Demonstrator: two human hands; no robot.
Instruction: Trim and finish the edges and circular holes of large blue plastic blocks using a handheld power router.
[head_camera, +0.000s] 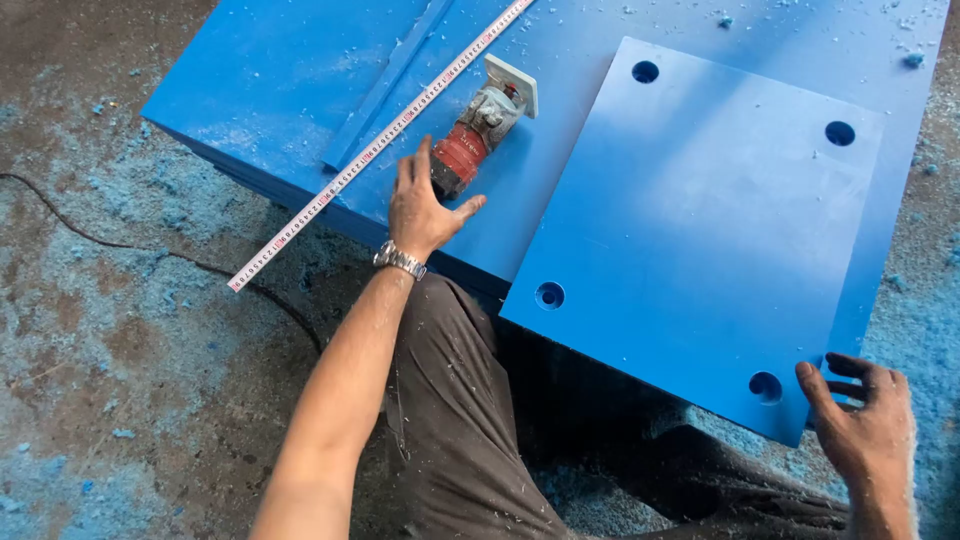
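Left hand: the left hand (420, 210) is open, fingers spread, and reaches to the router (478, 135). The fingertips are at the red rear end of the router; I cannot tell if they touch it. A metal watch (399, 260) is on the wrist.
Right hand: the right hand (868, 420) is at 4 o'clock in the view, open, fingers a little curled, at the near right corner of the plate (700, 230). It grips nothing.
Router: it lies on its side on the slab (280, 80), at 12 o'clock from the left hand, the pale base pointing away.
Plate: a blue square plate with a hole near each corner lies on the slab, at 3 o'clock from the router.
Tape: the tape (370, 150) is stretched diagonally over the slab, just at 9 o'clock of the left hand.
Floor: blue shavings (110, 200) and a black cable (150, 250).
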